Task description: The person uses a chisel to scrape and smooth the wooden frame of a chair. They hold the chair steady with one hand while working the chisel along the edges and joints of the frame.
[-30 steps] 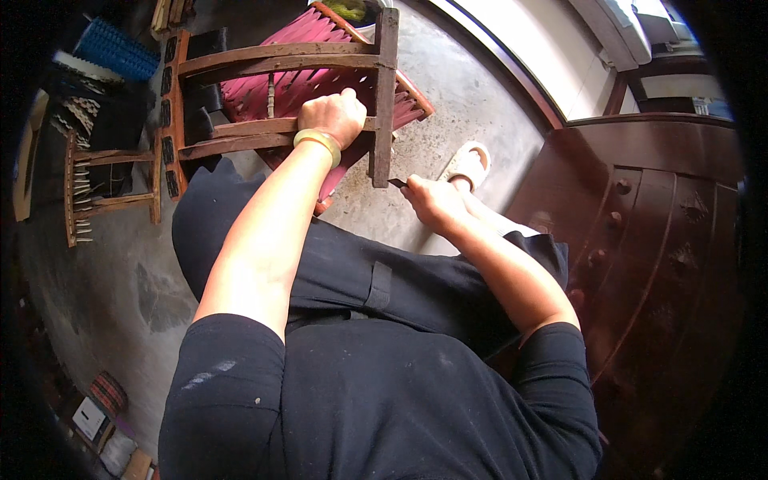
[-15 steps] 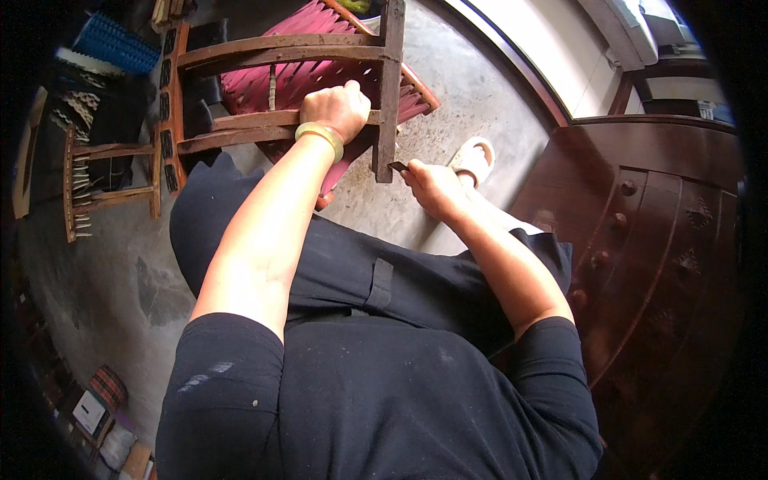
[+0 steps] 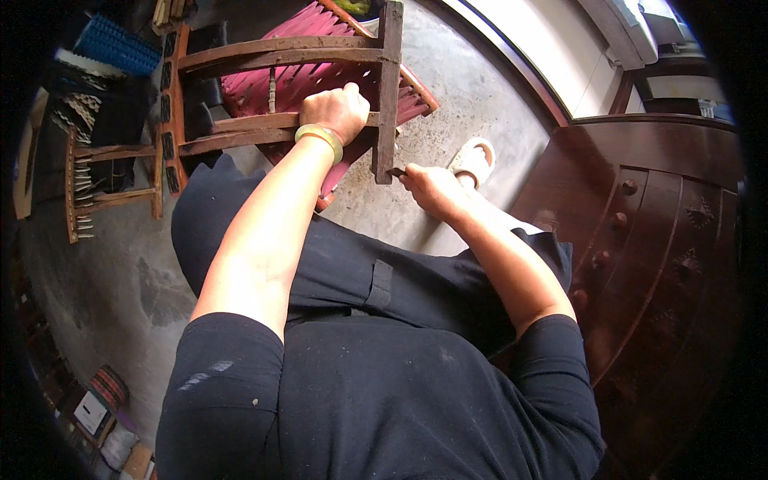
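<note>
A dark wooden frame (image 3: pixel 389 88), like part of a stool, lies across the upper middle with its curved rails reaching left. My left hand (image 3: pixel 336 112), wearing a pale bangle, is closed around its near rail (image 3: pixel 252 122). Close to the near end of the frame's right bar is my right hand (image 3: pixel 433 190). Its fingers are closed on a small dark flat piece (image 3: pixel 397 171), whose tip meets the bar's side. Most of that piece is hidden in the fingers, so its kind cannot be made out.
Beneath the frame stands a seat woven with pink straps (image 3: pixel 312 24). Another small wooden frame (image 3: pixel 116 196) with pale pegs is at left. A dark carved wooden cabinet (image 3: pixel 632 264) fills the right. My sandalled foot (image 3: pixel 473 160) rests on the concrete floor.
My right hand has shifted very slightly, bringing the dark piece's tip closer against the bar. The left hand keeps its hold on the rail.
</note>
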Demonstrator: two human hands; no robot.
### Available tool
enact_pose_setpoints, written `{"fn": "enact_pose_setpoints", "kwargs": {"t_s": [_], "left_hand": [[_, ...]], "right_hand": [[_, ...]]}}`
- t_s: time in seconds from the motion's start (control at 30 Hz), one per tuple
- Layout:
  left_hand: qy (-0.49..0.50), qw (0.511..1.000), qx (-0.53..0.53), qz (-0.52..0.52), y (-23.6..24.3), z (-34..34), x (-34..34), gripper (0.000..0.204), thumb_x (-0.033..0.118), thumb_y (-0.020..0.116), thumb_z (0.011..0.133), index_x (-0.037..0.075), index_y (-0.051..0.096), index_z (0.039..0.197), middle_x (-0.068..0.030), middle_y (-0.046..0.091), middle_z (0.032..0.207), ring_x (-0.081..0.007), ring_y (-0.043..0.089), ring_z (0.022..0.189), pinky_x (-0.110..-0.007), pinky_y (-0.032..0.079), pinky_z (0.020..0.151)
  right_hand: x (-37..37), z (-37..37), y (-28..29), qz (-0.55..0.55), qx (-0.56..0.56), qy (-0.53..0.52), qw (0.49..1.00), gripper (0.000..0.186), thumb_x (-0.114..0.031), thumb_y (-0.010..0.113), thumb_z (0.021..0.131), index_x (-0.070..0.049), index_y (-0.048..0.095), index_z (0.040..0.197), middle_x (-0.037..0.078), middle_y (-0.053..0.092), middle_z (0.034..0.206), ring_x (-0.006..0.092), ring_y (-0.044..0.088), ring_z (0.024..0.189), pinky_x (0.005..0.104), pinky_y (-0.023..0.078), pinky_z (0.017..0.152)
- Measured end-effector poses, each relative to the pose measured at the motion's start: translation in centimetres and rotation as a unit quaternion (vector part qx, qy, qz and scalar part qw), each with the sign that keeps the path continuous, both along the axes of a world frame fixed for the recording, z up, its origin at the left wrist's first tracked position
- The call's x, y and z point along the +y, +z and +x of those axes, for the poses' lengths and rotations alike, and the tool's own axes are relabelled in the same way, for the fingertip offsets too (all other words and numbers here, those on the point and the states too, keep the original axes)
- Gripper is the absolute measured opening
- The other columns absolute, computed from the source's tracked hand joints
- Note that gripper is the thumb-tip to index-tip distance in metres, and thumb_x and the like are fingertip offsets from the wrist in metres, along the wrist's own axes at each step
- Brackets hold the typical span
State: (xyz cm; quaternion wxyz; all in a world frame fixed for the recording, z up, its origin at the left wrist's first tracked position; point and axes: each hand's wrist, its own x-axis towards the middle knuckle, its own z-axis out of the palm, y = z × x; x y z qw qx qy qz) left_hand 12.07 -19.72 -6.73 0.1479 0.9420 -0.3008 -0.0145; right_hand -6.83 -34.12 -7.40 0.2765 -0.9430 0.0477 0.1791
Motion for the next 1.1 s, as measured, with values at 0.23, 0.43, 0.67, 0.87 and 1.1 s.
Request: {"fn": "enact_pose_setpoints", "kwargs": {"t_s": [0.23, 0.43, 0.67, 0.87, 1.1], "left_hand": [[0.006, 1.000, 0.007, 0.000, 0.2, -0.1, -0.1, 0.024, 0.030, 0.046, 0.089, 0.011, 0.060, 0.083, -0.0168, 0.067, 0.071, -0.0364, 0.066, 0.068, -0.050, 0.053, 0.063], [0.010, 1.000, 0.009, 0.007, 0.3, 0.0, 0.0, 0.024, 0.029, 0.046, 0.089, 0.011, 0.060, 0.082, -0.0157, 0.067, 0.071, -0.0359, 0.066, 0.067, -0.049, 0.052, 0.062], [0.006, 1.000, 0.008, 0.004, 0.0, 0.1, 0.0, 0.025, 0.031, 0.046, 0.089, 0.011, 0.060, 0.083, -0.0163, 0.067, 0.072, -0.0362, 0.066, 0.068, -0.050, 0.053, 0.062], [-0.002, 0.999, 0.030, 0.012, 0.5, -0.1, -0.1, 0.026, 0.032, 0.044, 0.091, 0.011, 0.059, 0.086, -0.0170, 0.067, 0.074, -0.0382, 0.066, 0.071, -0.051, 0.052, 0.066], [-0.025, 0.999, 0.031, -0.025, 1.8, 0.1, 0.8, 0.037, 0.045, 0.048, 0.093, 0.010, 0.058, 0.093, -0.0164, 0.066, 0.094, -0.0348, 0.062, 0.093, -0.047, 0.046, 0.083]], "right_hand": [[0.6, -1.6, 1.2, -0.009, 0.019, 0.043, 0.999, 0.023, -0.029, 0.052, 0.094, -0.008, 0.057, 0.088, 0.018, 0.060, 0.067, 0.0407, 0.062, 0.069, 0.0501, 0.048, 0.061], [-0.4, -0.4, 1.2, 0.006, 0.031, 0.077, 0.997, 0.025, -0.030, 0.054, 0.094, -0.007, 0.056, 0.087, 0.019, 0.060, 0.067, 0.0416, 0.061, 0.068, 0.0503, 0.047, 0.061], [-0.7, 0.5, 1.7, 0.017, -0.043, 0.009, 0.999, 0.026, -0.030, 0.054, 0.094, -0.007, 0.053, 0.081, 0.018, 0.057, 0.063, 0.0399, 0.060, 0.062, 0.0490, 0.046, 0.055], [-0.1, -0.4, 2.0, -0.065, 0.008, 0.166, 0.984, 0.016, -0.021, 0.055, 0.089, -0.007, 0.058, 0.082, 0.015, 0.061, 0.063, 0.0370, 0.063, 0.061, 0.0466, 0.049, 0.053], [0.6, -1.4, 4.6, -0.073, 0.010, 0.129, 0.989, 0.020, -0.024, 0.053, 0.092, -0.006, 0.060, 0.090, 0.015, 0.065, 0.067, 0.0379, 0.065, 0.067, 0.0476, 0.051, 0.058]]}}
